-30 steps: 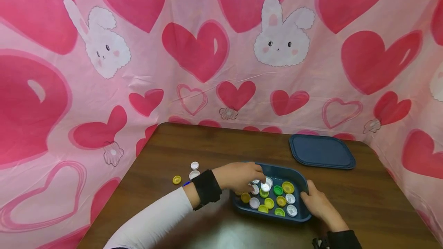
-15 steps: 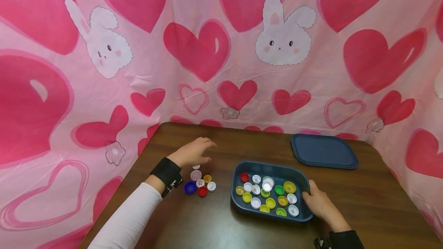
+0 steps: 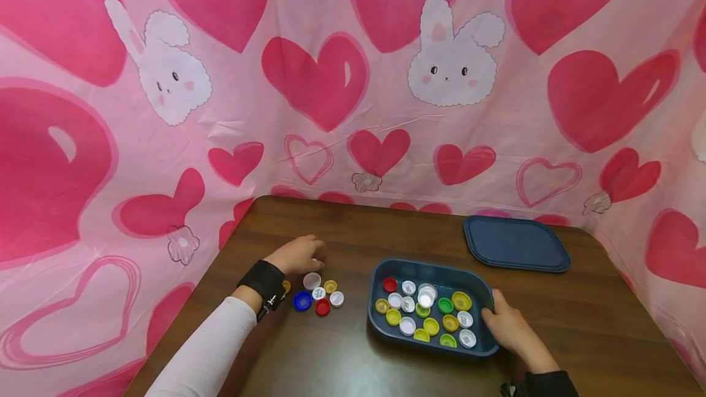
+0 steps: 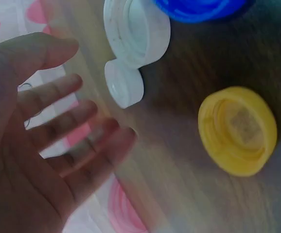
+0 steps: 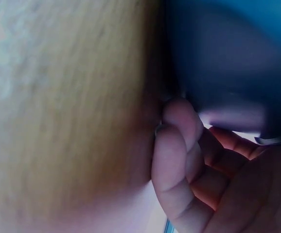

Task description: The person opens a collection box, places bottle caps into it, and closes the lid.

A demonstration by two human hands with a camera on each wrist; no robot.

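Palm up to its own camera, my left hand [image 3: 298, 255] has loosely bent fingers and holds nothing. It hovers at the far side of a small group of plastic bottle caps. There lie a blue cap [image 3: 302, 301], a red cap [image 3: 322, 307] and a large white cap [image 3: 312, 280]. In the left wrist view a small white cap [image 4: 124, 83] is close to the fingertips, with a yellow cap [image 4: 237, 131] farther off. My right hand [image 3: 510, 323] grips the right end of a dark blue plastic container [image 3: 441, 272], thumb over the rim, fingers curled underneath.
Inside the container several caps lie spread out, among them a green cap [image 3: 445, 306] and a red one. A flat dark blue lid [image 3: 515, 242] lies at the back right of the brown table [image 3: 320, 360]. A pink heart-printed cloth [image 3: 386, 109] hangs behind.
My left hand has left the container, moved left to the loose caps and lowered a little beyond them. My right hand keeps its grip on the container.
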